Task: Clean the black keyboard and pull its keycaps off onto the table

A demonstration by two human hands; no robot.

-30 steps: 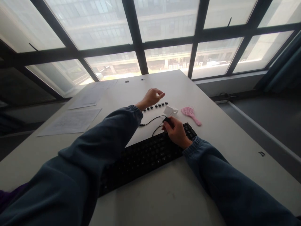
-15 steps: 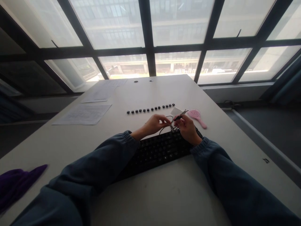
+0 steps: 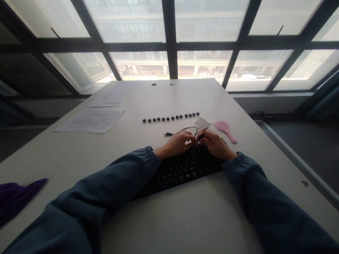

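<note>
A black keyboard (image 3: 182, 171) lies at a slant on the table under my wrists. My left hand (image 3: 180, 143) bends over its upper edge, thumb and forefinger pinched together; what is between the tips is too small to make out. Close against it, my right hand (image 3: 214, 144) is closed round a slim tool (image 3: 203, 131) with a dark part and a silvery end pointing up. The fingertips of both hands nearly meet. A black cable (image 3: 189, 127) loops behind them and ends in a USB plug (image 3: 168, 133) left of my left hand. Black keycaps (image 3: 167, 118) stand in a row beyond.
A pink hairbrush (image 3: 225, 131) and a small white sheet (image 3: 203, 122) lie beyond my right hand. Printed papers (image 3: 88, 121) are at the left of the white table (image 3: 169, 225). A purple cloth (image 3: 19, 197) sits at the near left edge. Windows rise behind.
My hands have lowered from the cable onto the keyboard's upper edge and drawn closer together. The USB plug now shows beside my left hand. The whole view has shifted slightly.
</note>
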